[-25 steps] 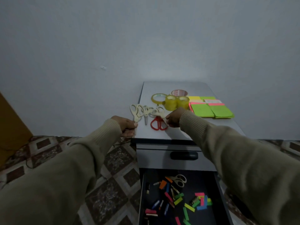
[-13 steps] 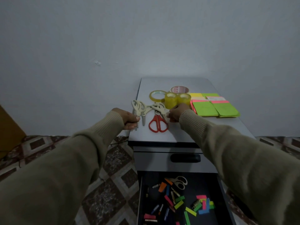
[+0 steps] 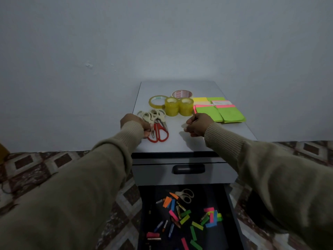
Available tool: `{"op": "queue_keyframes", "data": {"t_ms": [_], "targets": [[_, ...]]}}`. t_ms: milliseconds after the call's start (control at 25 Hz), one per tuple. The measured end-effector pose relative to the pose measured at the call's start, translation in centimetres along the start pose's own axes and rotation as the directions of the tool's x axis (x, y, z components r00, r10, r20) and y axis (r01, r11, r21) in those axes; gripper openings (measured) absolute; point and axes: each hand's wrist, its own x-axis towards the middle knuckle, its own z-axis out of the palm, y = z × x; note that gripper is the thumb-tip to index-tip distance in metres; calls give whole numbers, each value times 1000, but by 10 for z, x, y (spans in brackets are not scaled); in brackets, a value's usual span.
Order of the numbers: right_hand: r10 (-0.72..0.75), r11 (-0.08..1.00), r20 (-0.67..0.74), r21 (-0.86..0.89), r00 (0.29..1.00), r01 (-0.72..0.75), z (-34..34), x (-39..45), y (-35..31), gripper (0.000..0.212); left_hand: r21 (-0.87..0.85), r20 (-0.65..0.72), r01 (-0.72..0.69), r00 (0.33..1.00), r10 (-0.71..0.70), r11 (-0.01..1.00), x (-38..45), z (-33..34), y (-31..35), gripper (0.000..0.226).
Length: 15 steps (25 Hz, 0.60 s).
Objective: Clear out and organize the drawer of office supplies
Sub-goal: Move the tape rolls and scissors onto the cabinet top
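On the grey cabinet top (image 3: 198, 141) lie several cream scissors (image 3: 153, 114) bunched with red-handled scissors (image 3: 158, 135) near the left edge. My left hand (image 3: 135, 125) is at their left side, fingers curled against the cream scissors' blades. My right hand (image 3: 196, 125) hovers over the bare middle of the top with curled fingers and nothing in it. Below, the open black drawer (image 3: 232, 213) holds one more pair of cream scissors (image 3: 185, 194), coloured sticky flags (image 3: 185, 219), small pens and clips.
Yellow tape rolls (image 3: 177, 106), a flat yellow roll (image 3: 157, 101) and a brown-printed roll (image 3: 182, 94) sit behind the scissors. Green and pink sticky-note pads (image 3: 221, 112) fill the right side. A closed drawer with a black handle (image 3: 188, 168) is above the open one. Patterned floor lies on both sides.
My right hand has let go of the red scissors and drawn back to the right. The scissors now lie closer together beside my left hand.
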Motion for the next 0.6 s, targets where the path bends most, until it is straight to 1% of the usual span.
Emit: {"op": "queue_keyframes", "data": {"t_ms": [120,200,240,320,400,440,480,560,600], "targets": [[1,1000,10,2,1000,-1,-8,-9,3,23,112,-82,-138,986,148,984,-6,-1,2,22],[-11,1000,20,13,1000,10,-12,-17,5,26,165,-91,-246,960,263,955,-18,-1,2,19],[-21,999,29,24,999,21,-14,-22,6,27,195,-102,-307,938,330,932,-27,-1,-1,16],[-44,998,48,37,998,42,-15,-34,11,25,324,-146,-404,872,467,856,-48,1,-13,16],[-63,998,52,-3,997,63,-12,-47,17,23,427,-187,-436,815,549,792,-68,2,-35,24],[-74,995,49,-60,996,77,-10,-56,23,24,431,-200,-448,799,567,783,-78,2,-49,29],[-90,989,51,-117,995,95,-7,-64,28,25,399,-209,-476,785,584,783,-86,3,-63,33],[-122,977,77,-168,990,133,0,-80,38,25,344,-234,-543,741,630,766,-99,3,-88,39],[-137,969,94,-195,986,153,4,-88,45,23,339,-242,-553,730,639,761,-105,4,-101,41]]}}
